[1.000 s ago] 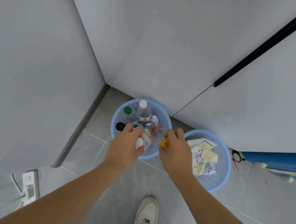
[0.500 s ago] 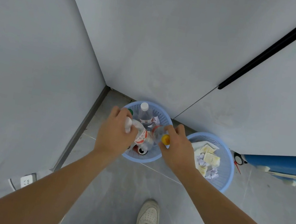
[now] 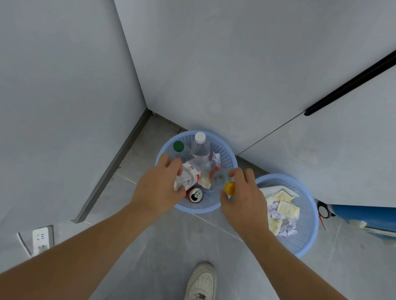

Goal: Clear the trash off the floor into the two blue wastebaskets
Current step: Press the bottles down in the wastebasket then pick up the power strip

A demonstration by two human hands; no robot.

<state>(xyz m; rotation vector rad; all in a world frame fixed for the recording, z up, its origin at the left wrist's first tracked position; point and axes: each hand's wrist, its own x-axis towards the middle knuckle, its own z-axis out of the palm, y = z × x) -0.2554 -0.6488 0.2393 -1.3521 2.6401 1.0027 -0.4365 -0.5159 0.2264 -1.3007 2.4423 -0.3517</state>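
Note:
Two blue wastebaskets stand in the wall corner. The left wastebasket [image 3: 230, 153] holds a white-capped bottle [image 3: 200, 142], a green-capped bottle [image 3: 178, 146], a red can [image 3: 195, 196] and scraps. My left hand [image 3: 158, 190] is over its near-left rim, shut on a clear bottle with a red-and-white label [image 3: 190, 174] that tilts into the basket. My right hand [image 3: 242, 199] is over its right rim, gripping a clear bottle with a yellow cap [image 3: 230, 187]. The right wastebasket [image 3: 307, 241] holds crumpled paper and wrappers [image 3: 283, 211].
Grey walls close in on the left and behind the baskets, with a black handle [image 3: 387, 60] on the right panel. A white power strip [image 3: 41, 239] lies at the lower left. My white shoe [image 3: 199, 295] is on the grey tiles. A blue object [image 3: 375, 217] sits at the right.
My left hand drew back toward the left basket's near-left rim with the labelled bottle, uncovering the red can. My right hand stayed by the right rim holding the yellow-capped bottle.

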